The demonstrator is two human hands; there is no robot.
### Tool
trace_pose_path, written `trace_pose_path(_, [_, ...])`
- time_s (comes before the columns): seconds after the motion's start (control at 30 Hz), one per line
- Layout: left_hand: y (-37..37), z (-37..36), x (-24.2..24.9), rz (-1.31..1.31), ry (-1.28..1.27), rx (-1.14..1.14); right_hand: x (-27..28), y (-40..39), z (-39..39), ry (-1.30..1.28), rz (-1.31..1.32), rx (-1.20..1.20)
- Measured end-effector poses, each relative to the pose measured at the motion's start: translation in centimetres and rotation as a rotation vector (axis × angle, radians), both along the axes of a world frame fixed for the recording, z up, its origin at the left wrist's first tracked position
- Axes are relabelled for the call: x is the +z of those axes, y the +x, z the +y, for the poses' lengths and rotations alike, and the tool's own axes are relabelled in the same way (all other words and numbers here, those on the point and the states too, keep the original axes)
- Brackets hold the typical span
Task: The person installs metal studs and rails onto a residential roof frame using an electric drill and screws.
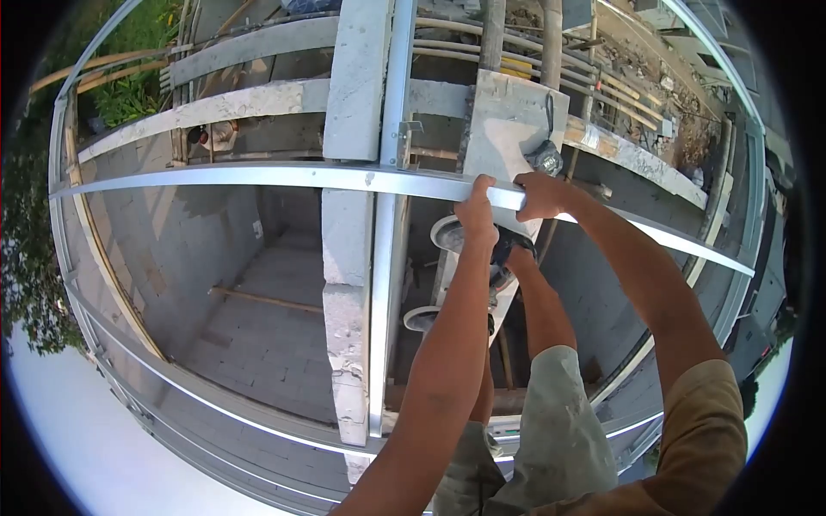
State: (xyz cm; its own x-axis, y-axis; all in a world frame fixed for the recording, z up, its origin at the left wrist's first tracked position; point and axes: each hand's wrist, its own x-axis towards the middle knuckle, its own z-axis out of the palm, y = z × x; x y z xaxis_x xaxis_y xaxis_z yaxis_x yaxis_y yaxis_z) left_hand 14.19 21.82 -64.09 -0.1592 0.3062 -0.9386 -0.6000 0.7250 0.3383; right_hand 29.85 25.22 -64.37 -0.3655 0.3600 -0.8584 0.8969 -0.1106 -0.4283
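Note:
A long horizontal steel channel [258, 177] crosses the view at chest height. My left hand [476, 215] grips it from below, fingers curled over its edge. My right hand [540, 195] is closed on the same channel just to the right. A vertical steel stud [383, 284] crosses the channel left of my hands. Below my hands I see my legs and feet standing on a concrete wall top [508, 120].
A concrete beam [347, 249] runs alongside the vertical stud. More steel channels [215, 397] curve below. An unfinished block-walled room [258, 301] lies far below, with a timber prop. Rubble and timber lie at top right, plants at top left.

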Motion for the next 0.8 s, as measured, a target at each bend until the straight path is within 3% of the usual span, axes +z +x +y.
trace_pose_path(0.07, [-0.1,-0.5,-1.0,-0.006,0.072,0.058,0.0,-0.1,0.3,0.005,0.003,-0.021])
trace_pose_path(0.13, [-0.7,0.1,0.1,0.050,-0.032,-0.113,0.0,0.0,0.9,-0.110,0.033,-0.017])
trace_pose_path(0.2, [-0.3,-0.1,-0.1,0.039,-0.026,-0.104,0.1,0.4,0.9,-0.115,0.057,-0.020])
trace_pose_path(0.37, [-0.4,-1.4,-2.8,0.055,0.019,-0.043,0.0,-0.2,-0.1,0.027,0.011,0.019])
trace_pose_path(0.47, [-0.6,-0.9,-1.2,0.066,0.070,-0.077,-0.1,0.0,-0.2,0.055,0.045,-0.002])
trace_pose_path(0.53, [-1.3,-0.8,-1.5,0.043,-0.040,-0.259,0.4,0.1,0.1,0.002,0.037,-0.027])
trace_pose_path(0.67, [-1.2,-1.3,-2.4,0.004,0.014,-0.172,-0.2,-0.2,-0.5,0.027,0.021,-0.028])
trace_pose_path(0.8, [-1.4,-0.8,-1.2,0.107,-0.012,-0.299,0.2,0.2,-0.1,-0.017,0.022,-0.065])
